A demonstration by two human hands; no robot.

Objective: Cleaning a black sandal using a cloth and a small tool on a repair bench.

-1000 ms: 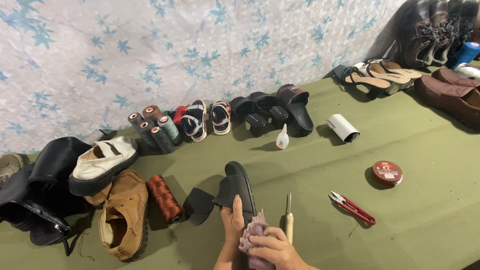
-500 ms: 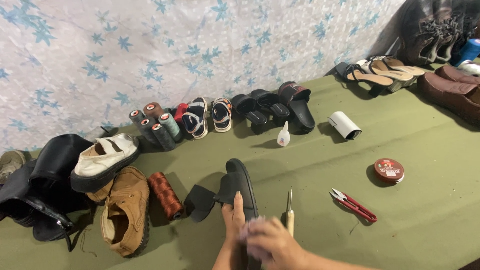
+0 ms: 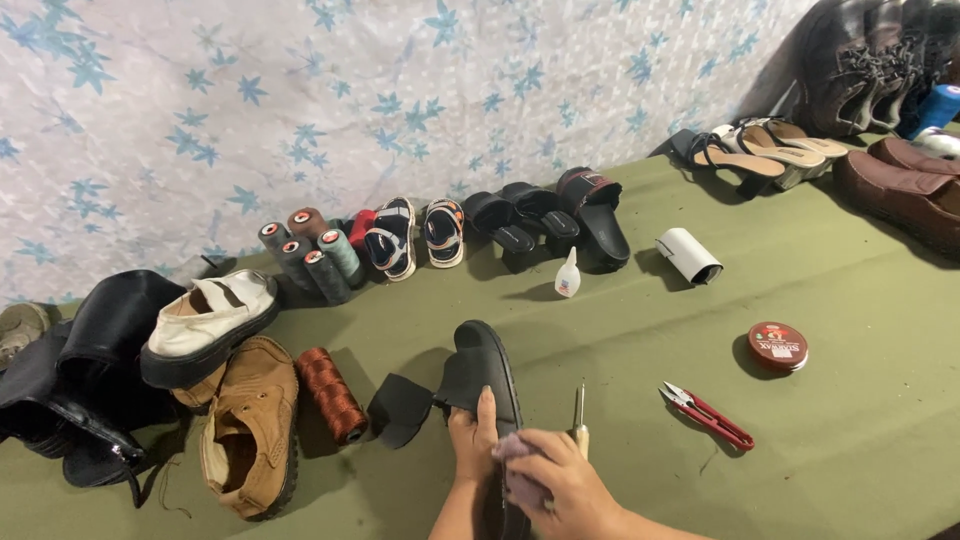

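Left hand (image 3: 472, 440) grips the black sandal (image 3: 487, 372) at the table's (image 3: 860, 330) near edge; right hand (image 3: 557, 487) clutches a cloth (image 3: 512, 452) against it.

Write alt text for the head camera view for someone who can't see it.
Left hand steadies a black sandal on a green table while the right hand presses a small purple cloth to it. An awl, red snips and a round red tin lie nearby.

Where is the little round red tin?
In the head view the round red tin lies on the green table, right of the person's hands, just above the red-handled snips.
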